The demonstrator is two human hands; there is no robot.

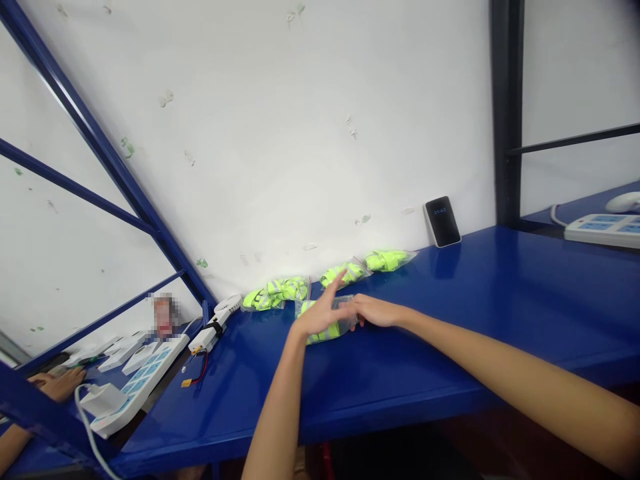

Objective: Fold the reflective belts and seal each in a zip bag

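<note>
A clear plastic bag with folded neon-yellow fabric and silvery strips in it, like a reflective vest, lies on the blue table. My left hand rests over the bag with its fingers spread apart. At the bag's right end, my right hand has its fingers bent down around the plastic edge; the fingertips are partly hidden. Behind my hands, along the wall, lie more bagged yellow bundles: one bundle just past my left fingertips, another bundle to its right, and bundles to the left.
A dark-screened device leans against the wall at the right. On the left are a white handheld fan with a wired connector and a power strip. Beyond a blue frame post, another person's hand rests on the neighbouring table.
</note>
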